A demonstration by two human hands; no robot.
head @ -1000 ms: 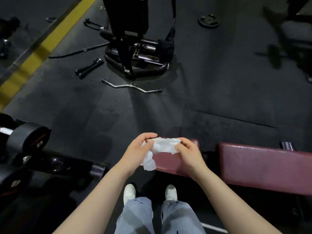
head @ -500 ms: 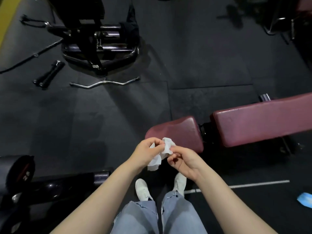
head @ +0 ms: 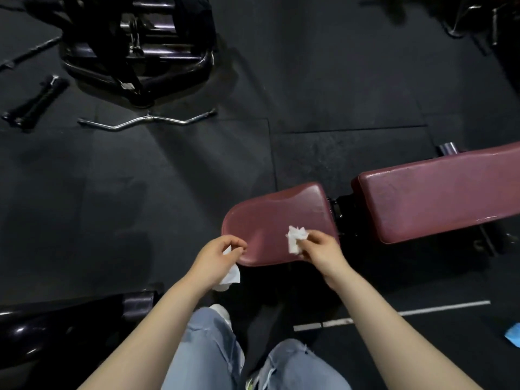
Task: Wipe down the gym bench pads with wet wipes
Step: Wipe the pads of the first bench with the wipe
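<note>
Your legs in pale blue jeans fill the bottom of the frame, one white shoe showing above the left knee, as you stand at the end of a maroon gym bench.

Your left hand hangs just off the near-left edge of the seat pad, fingers curled and pinching a crumpled white wipe that trails below the palm. Your right hand sits over the near-right part of the same pad, thumb and fingertips pinching a second bunched wipe; whether that wipe touches the vinyl cannot be told.

Just beyond a dark hinge gap, the longer back pad runs off to the right edge, with a metal tube end showing behind it.

On the black rubber floor, a white line runs to your right, and a blue item lies at the far-right edge, cut off. A dark rounded piece of equipment sits at lower left.

Farther out, a chrome curl bar lies on the mats, a black handle to its left, and the base of a black machine stands behind both at the top.
</note>
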